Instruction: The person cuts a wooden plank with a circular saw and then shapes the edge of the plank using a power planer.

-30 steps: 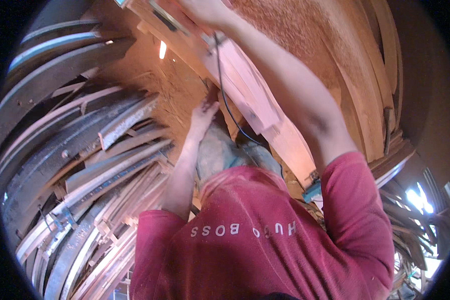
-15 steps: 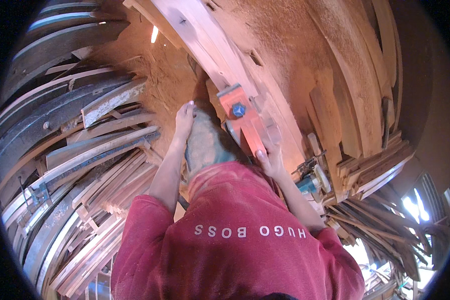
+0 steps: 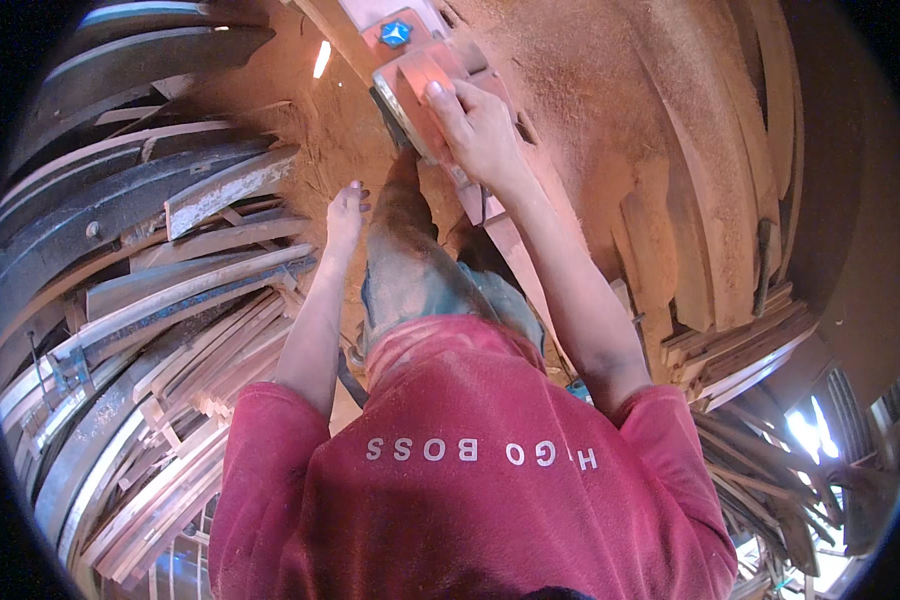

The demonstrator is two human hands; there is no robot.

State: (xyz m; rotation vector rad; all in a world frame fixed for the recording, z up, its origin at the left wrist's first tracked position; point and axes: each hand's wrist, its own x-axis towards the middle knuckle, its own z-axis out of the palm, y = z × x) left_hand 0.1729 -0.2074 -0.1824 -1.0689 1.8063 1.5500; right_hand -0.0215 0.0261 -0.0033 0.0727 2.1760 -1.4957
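Right hand gripped the orange power planer at twelve o'clock; left hand, loosely open at ten, risked straying into the cutter

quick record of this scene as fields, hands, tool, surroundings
setting: wood workshop, sawdust over the floor
right hand: lies on top of the orange power tool
left hand: free, fingers loosely curled, holds nothing, hangs beside the leg
power tool: sits on a long wooden board
left side: stack of curved wooden slats
right side: pile of flat planks
clothing: red shirt
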